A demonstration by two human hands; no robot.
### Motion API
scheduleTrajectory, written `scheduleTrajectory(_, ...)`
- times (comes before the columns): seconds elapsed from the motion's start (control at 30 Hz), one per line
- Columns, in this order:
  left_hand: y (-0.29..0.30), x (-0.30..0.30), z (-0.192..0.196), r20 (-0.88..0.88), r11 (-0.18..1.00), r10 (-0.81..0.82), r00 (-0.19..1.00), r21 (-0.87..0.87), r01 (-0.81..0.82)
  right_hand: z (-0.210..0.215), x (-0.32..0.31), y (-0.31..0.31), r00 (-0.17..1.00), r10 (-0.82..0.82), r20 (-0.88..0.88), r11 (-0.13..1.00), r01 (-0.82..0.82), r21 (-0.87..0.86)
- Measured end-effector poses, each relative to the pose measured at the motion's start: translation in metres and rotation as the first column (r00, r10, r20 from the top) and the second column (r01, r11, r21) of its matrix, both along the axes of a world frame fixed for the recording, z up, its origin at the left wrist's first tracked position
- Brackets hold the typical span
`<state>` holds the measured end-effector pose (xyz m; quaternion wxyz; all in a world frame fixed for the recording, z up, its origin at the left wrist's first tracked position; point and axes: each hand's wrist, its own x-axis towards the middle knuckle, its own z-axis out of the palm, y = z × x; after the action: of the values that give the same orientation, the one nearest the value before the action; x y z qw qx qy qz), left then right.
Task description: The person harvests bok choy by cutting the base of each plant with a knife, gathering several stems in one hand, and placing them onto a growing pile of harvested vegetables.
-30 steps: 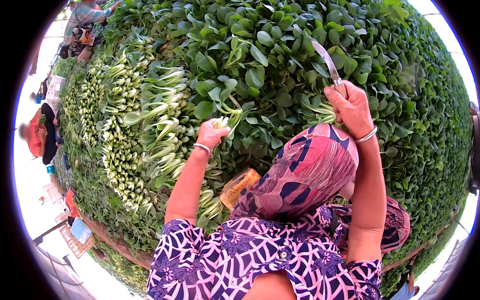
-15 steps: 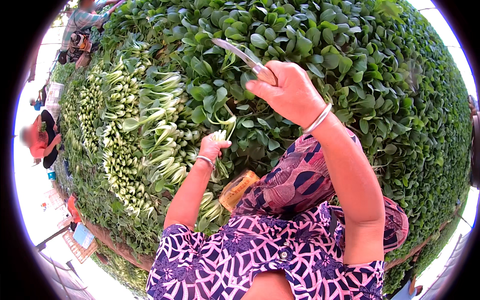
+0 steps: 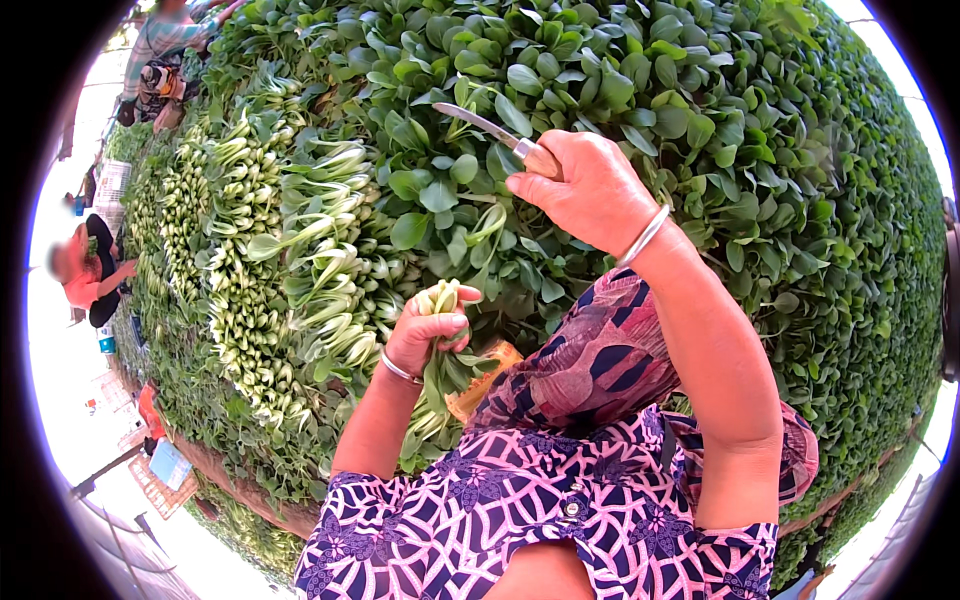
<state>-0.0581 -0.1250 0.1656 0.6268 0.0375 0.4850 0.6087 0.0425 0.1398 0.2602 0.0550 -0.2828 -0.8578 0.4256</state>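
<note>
My left hand [image 3: 425,335] is closed round a small bunch of bok choy [image 3: 440,296], its pale stem ends up and its leaves drooping below the fist. Raised over the uncut plants, my right hand [image 3: 590,190] grips the wooden handle of a curved harvesting knife [image 3: 482,122]. The blade points up and left, apart from my left hand. Between the hands, a pale-stemmed plant [image 3: 488,230] lies over low leaves. Left of my left hand, cut bok choy [image 3: 335,265] lies in rows, stem ends showing.
Dense standing bok choy [image 3: 720,140] fills the far side and right. A yellow-orange object [image 3: 490,378] sits by my patterned trouser leg [image 3: 590,350], partly hidden by leaves. At the left edge are a person in orange [image 3: 88,275] and, farther up, another in a checked shirt [image 3: 165,45].
My left hand has turned and come slightly nearer, its bunch now upright with leaves hanging down. The long stalk sticking out of it is gone. My right hand and knife have shifted slightly right and nearer.
</note>
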Motion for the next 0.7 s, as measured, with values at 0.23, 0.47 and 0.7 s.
scheduleTrajectory(0.23,0.048,-0.009,0.018,-0.368,0.995,0.104,0.924,0.028,-0.101,0.0,-0.006,-0.001,1.0,-0.001,-0.007,0.985,0.002,0.17)
scheduleTrajectory(0.47,0.157,-0.02,-0.059,-0.669,0.997,0.073,0.74,0.06,-0.044,-0.011,-0.008,0.003,0.999,-0.031,-0.031,0.943,0.039,0.331)
scheduleTrajectory(0.7,0.157,-0.01,-0.137,-0.654,0.653,-0.756,0.027,-0.751,0.103,-0.017,0.002,0.01,0.998,-0.054,0.039,0.914,0.034,0.404)
